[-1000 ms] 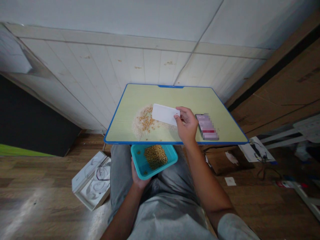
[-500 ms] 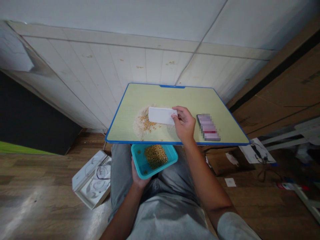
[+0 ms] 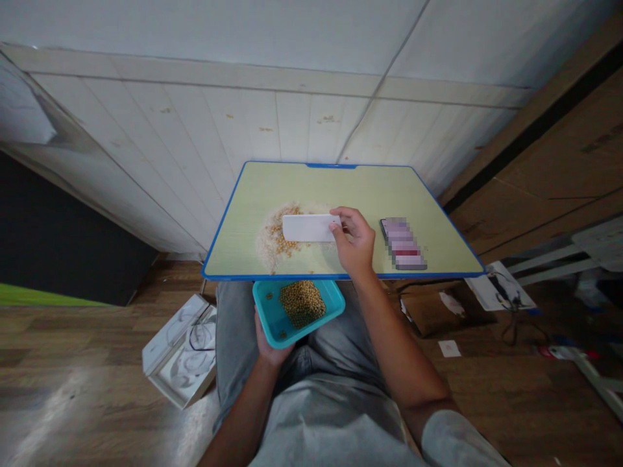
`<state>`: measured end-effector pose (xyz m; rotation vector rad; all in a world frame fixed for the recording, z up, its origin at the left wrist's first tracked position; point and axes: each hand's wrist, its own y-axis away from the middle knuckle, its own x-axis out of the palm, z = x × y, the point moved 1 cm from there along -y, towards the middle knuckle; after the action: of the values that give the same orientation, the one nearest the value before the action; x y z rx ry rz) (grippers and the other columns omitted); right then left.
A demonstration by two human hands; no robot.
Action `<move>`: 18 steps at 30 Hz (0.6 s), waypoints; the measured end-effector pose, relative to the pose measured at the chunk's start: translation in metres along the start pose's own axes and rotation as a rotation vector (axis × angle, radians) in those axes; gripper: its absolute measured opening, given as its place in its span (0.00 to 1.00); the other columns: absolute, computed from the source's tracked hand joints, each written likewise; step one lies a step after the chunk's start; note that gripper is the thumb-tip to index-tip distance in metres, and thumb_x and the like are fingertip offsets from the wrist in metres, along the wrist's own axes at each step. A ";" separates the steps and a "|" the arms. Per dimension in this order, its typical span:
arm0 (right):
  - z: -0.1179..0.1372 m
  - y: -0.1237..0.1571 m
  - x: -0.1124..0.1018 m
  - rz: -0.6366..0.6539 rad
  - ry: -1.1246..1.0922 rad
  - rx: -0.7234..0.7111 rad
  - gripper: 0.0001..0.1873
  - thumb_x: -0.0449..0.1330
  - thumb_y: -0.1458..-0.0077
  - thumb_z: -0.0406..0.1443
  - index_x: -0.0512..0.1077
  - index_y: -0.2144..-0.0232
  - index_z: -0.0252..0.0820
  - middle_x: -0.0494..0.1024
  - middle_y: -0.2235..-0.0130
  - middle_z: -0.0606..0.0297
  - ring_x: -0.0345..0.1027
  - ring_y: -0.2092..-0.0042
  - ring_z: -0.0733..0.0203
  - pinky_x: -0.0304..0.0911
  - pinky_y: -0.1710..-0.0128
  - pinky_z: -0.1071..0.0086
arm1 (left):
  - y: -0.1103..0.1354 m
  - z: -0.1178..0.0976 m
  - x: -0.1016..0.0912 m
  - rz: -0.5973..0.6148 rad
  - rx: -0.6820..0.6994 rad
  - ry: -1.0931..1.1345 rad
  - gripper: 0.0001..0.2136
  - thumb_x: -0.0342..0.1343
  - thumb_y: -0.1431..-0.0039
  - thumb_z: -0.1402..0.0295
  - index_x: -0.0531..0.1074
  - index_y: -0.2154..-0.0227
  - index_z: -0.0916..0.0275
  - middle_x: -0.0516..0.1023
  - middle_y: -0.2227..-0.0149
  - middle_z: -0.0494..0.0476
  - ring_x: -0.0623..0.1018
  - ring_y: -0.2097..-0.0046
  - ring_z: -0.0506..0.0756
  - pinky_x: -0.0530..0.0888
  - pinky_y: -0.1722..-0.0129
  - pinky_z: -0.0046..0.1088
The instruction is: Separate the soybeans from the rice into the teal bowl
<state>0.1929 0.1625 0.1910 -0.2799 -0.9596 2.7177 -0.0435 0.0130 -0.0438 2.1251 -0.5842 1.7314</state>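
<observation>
My right hand (image 3: 357, 240) pinches one end of a flat white card (image 3: 309, 228) with rounded corners, thumb on the near face. The card is held over a spread of pale grains, which look like rice (image 3: 267, 250), mixed with yellow beans (image 3: 291, 246). Part of that spread is hidden behind the card. Below the table's front edge, my left hand (image 3: 272, 344) grips a turquoise plastic tub (image 3: 265, 318) from its left and underside; most fingers are out of sight. A heap of beans (image 3: 302, 303) lies inside the tub, with a few loose ones near its left wall.
The small table (image 3: 370, 188) has a pale green top and a blue rim. A phone (image 3: 403, 243) with a blurred screen lies on its right side. On the floor at left is an open white box (image 3: 180, 350). A white wall stands behind; cardboard (image 3: 545, 168) leans at right.
The card has tilted more edge-on and sits slightly lower over the spread, exposing more yellow beans behind it. The tub stays in my left hand. The whole view has shifted slightly.
</observation>
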 end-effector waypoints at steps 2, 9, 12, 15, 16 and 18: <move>0.000 0.002 -0.004 -0.026 -0.015 -0.011 0.10 0.65 0.32 0.37 0.82 0.50 0.53 0.89 0.55 0.67 0.84 0.55 0.55 0.80 0.54 0.60 | 0.000 0.000 0.001 0.018 0.007 -0.016 0.41 0.27 0.21 0.34 0.69 0.21 0.42 0.73 0.19 0.45 0.59 0.13 0.62 0.44 0.12 0.54; 0.000 0.001 -0.009 -0.051 -0.005 0.048 0.10 0.66 0.31 0.36 0.81 0.49 0.53 0.88 0.54 0.64 0.84 0.54 0.54 0.82 0.51 0.58 | 0.000 0.001 -0.001 0.048 -0.002 -0.015 0.41 0.28 0.22 0.34 0.70 0.21 0.43 0.73 0.18 0.45 0.53 0.11 0.62 0.42 0.12 0.54; 0.000 0.003 -0.006 -0.003 -0.010 0.084 0.10 0.66 0.33 0.36 0.82 0.51 0.53 0.88 0.56 0.66 0.83 0.55 0.55 0.82 0.51 0.56 | 0.000 0.001 -0.001 0.013 -0.002 -0.030 0.40 0.29 0.22 0.33 0.68 0.21 0.40 0.72 0.18 0.44 0.46 0.10 0.61 0.42 0.12 0.56; 0.001 0.008 -0.006 0.015 -0.022 0.074 0.09 0.66 0.34 0.38 0.82 0.52 0.53 0.88 0.58 0.68 0.83 0.57 0.55 0.81 0.54 0.58 | 0.001 0.001 0.000 -0.003 0.004 -0.032 0.40 0.31 0.22 0.34 0.68 0.20 0.42 0.72 0.18 0.47 0.44 0.10 0.62 0.42 0.13 0.58; 0.001 0.009 -0.008 0.009 -0.027 0.070 0.09 0.66 0.34 0.39 0.82 0.52 0.53 0.88 0.58 0.67 0.83 0.57 0.55 0.80 0.55 0.59 | 0.001 0.000 0.000 -0.002 0.005 -0.028 0.40 0.31 0.22 0.35 0.68 0.20 0.43 0.72 0.18 0.48 0.45 0.10 0.63 0.42 0.13 0.58; 0.001 0.010 -0.011 -0.015 -0.039 0.067 0.08 0.67 0.34 0.40 0.82 0.53 0.53 0.89 0.57 0.66 0.84 0.56 0.55 0.80 0.56 0.60 | 0.001 0.000 0.001 0.001 0.006 -0.020 0.39 0.31 0.21 0.35 0.70 0.21 0.44 0.73 0.18 0.49 0.47 0.10 0.63 0.42 0.12 0.58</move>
<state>0.2015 0.1507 0.1866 -0.2063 -0.8748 2.7447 -0.0435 0.0123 -0.0434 2.1485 -0.5867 1.7165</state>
